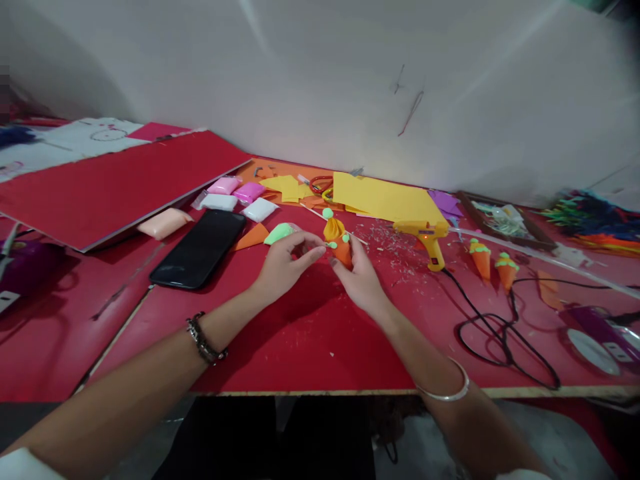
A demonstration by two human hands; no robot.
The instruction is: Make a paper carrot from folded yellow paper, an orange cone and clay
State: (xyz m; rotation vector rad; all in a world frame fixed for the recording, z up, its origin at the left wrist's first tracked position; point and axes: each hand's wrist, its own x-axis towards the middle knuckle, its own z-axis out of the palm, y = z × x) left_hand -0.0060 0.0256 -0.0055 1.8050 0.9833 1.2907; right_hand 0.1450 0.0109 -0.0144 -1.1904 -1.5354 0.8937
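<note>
My right hand is closed around a small orange clay ice-cream cone with a yellow swirl on top, held above the red table. A green ball tops the swirl, and small green dots sit along the cone's rim. Thumb and fingertips of my left hand come together right beside the green dot on the rim's left side; whether they pinch a bit of clay is unclear. Just behind the left hand lies a lump of light green clay. An orange sheet piece is beside it.
A black phone and several clay packets lie left. To the right are a yellow glue gun with looping black cord, and two finished-looking cones. Yellow sheets and scissors lie behind; a red board stands far left.
</note>
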